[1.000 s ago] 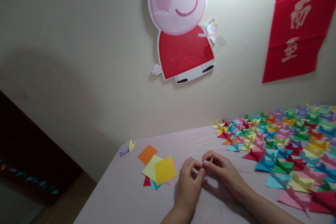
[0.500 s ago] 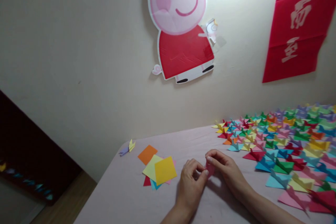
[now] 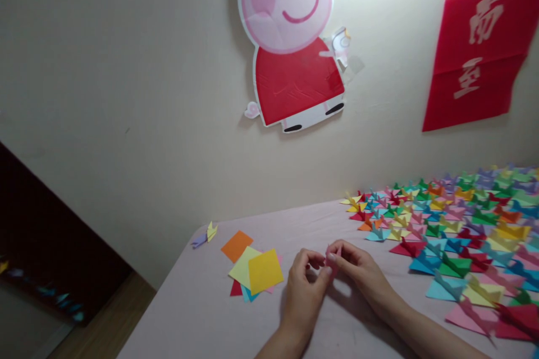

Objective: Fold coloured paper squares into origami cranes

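A small folded piece of pink paper point(image 3: 334, 269) is pinched between my two hands, just above the table. My left hand point(image 3: 306, 291) grips its lower left side with thumb and fingers closed. From the right, my right hand point(image 3: 361, 269) holds its upper part between thumb and forefinger. Fingers cover much of the paper, so its exact shape is hard to make out. Left of my hands lies a loose pile of square paper sheets, with a yellow sheet point(image 3: 266, 271) on top, a pale yellow one point(image 3: 244, 270) under it and an orange one point(image 3: 237, 246) at the back.
Rows of folded paper cranes point(image 3: 458, 247) in many colours cover the right side of the table point(image 3: 177, 314). Two small folded papers point(image 3: 206, 235) lie at the far left corner. A pig cutout point(image 3: 295, 78) and a red banner point(image 3: 475, 56) hang on the wall.
The pink paper has turned in my fingers, and a pointed tip now shows above them. My right hand has shifted slightly left, with its fingers closer to the left hand.
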Action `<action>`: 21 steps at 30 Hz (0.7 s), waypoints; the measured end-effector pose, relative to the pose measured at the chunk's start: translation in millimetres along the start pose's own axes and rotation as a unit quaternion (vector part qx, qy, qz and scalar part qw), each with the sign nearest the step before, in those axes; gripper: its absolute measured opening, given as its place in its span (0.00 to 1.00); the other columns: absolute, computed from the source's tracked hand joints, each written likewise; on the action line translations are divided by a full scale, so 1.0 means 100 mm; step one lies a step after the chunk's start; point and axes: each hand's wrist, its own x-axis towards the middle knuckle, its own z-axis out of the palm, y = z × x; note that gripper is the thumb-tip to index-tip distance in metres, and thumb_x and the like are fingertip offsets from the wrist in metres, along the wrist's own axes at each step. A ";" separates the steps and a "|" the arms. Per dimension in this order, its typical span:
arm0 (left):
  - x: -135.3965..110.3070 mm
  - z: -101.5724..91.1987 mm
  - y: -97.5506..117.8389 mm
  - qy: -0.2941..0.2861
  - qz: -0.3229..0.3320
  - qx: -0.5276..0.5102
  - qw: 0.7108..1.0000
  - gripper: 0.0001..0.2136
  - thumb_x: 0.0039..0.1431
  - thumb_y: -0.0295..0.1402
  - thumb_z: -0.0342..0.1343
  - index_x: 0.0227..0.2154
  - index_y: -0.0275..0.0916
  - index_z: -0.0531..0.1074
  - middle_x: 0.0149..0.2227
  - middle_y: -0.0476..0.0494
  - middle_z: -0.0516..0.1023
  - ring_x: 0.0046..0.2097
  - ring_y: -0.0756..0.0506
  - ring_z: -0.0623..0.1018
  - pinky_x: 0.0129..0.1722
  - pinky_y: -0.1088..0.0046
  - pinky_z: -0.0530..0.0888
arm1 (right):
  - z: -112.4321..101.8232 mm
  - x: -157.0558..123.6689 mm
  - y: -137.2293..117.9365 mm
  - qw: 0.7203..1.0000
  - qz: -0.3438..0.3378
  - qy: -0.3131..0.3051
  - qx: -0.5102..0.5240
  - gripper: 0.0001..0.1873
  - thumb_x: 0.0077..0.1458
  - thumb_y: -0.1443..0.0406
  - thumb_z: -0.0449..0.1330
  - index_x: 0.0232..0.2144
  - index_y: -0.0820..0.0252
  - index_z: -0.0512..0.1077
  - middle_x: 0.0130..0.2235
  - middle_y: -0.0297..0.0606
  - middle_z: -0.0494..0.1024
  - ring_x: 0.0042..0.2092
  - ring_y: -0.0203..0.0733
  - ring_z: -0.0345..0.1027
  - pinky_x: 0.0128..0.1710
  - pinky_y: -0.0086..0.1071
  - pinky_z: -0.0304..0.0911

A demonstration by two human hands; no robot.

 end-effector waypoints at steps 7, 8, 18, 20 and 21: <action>0.03 -0.04 0.06 0.064 0.064 0.000 0.996 0.02 0.57 0.28 0.56 0.33 0.41 0.69 0.35 0.48 0.72 0.40 0.46 0.71 0.42 0.71 0.67 | 0.00 0.02 0.07 0.999 -0.004 -0.020 -0.048 0.22 0.43 0.47 0.68 0.25 0.59 0.73 0.22 0.29 0.70 0.26 0.37 0.62 0.29 0.31 0.58; 0.03 -0.04 0.06 0.060 0.066 -0.001 0.996 0.02 0.57 0.28 0.56 0.33 0.40 0.69 0.35 0.48 0.72 0.40 0.46 0.71 0.42 0.71 0.67 | -0.01 0.02 0.08 0.998 -0.006 -0.022 -0.054 0.22 0.44 0.47 0.68 0.25 0.59 0.72 0.21 0.29 0.70 0.26 0.37 0.62 0.28 0.30 0.58; 0.02 -0.03 0.04 0.041 0.071 -0.026 0.996 0.01 0.58 0.28 0.54 0.32 0.40 0.70 0.34 0.47 0.73 0.40 0.45 0.73 0.42 0.70 0.68 | -0.01 0.02 0.07 0.996 -0.012 -0.022 -0.084 0.22 0.43 0.47 0.68 0.26 0.59 0.73 0.22 0.29 0.69 0.26 0.37 0.61 0.28 0.30 0.57; 0.02 -0.03 0.04 0.033 0.058 -0.032 0.997 0.01 0.58 0.29 0.54 0.32 0.39 0.70 0.35 0.47 0.74 0.40 0.45 0.73 0.40 0.71 0.68 | -0.02 0.02 0.09 0.996 -0.021 -0.017 -0.087 0.20 0.44 0.48 0.68 0.26 0.59 0.73 0.22 0.28 0.68 0.25 0.37 0.60 0.27 0.30 0.57; 0.01 -0.03 0.03 0.029 0.052 -0.034 0.998 0.01 0.59 0.30 0.55 0.32 0.39 0.71 0.35 0.47 0.74 0.40 0.45 0.73 0.39 0.71 0.68 | -0.03 0.02 0.10 0.995 -0.026 -0.016 -0.090 0.20 0.44 0.49 0.68 0.26 0.58 0.73 0.22 0.27 0.67 0.25 0.36 0.60 0.27 0.30 0.57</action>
